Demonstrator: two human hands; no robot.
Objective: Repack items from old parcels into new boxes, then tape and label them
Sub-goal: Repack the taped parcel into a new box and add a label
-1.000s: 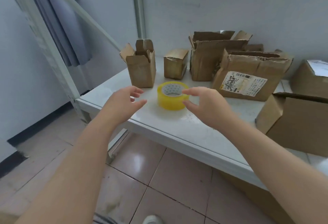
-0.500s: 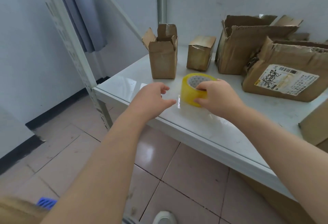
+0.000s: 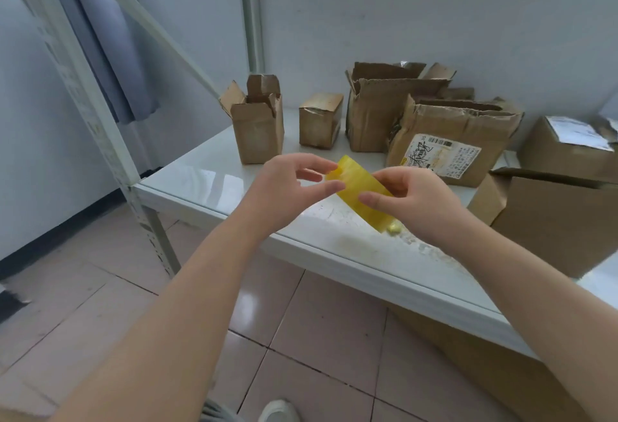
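A person's two bare forearms reached forward from the near edge of the view towards a white table [image 3: 214, 170]. Both hands held a yellow tape roll [image 3: 357, 184] in the air, just above the near part of the table and clear of its surface. The roll was tilted, its far end higher and to the left.

The right hand [image 3: 418, 204] had its grip closed on the roll, fingers curled over the right side and the thumb laid along the near face. The left hand [image 3: 284, 191] pinched the roll's far left end between thumb and forefinger, the other fingers loosely spread. Whether a loose end of tape lay in that pinch could not be told.

Beyond the hands, worn cardboard boxes stood in a row along the far side of the table: a tall narrow box [image 3: 257, 130] with its flaps open, to its right a small closed box [image 3: 319, 124], then a torn open box [image 3: 378, 114], then a crumpled box [image 3: 468, 120] bearing a printed label [image 3: 438, 157]. To the right of the hands, nearer, stood a large open box [image 3: 561, 221].

A pale metal shelf upright [image 3: 83, 97] rose at the left, joined to the table's corner. Below lay a pinkish tiled floor [image 3: 301, 321], with the toe of a light shoe [image 3: 279, 411] at the near edge.
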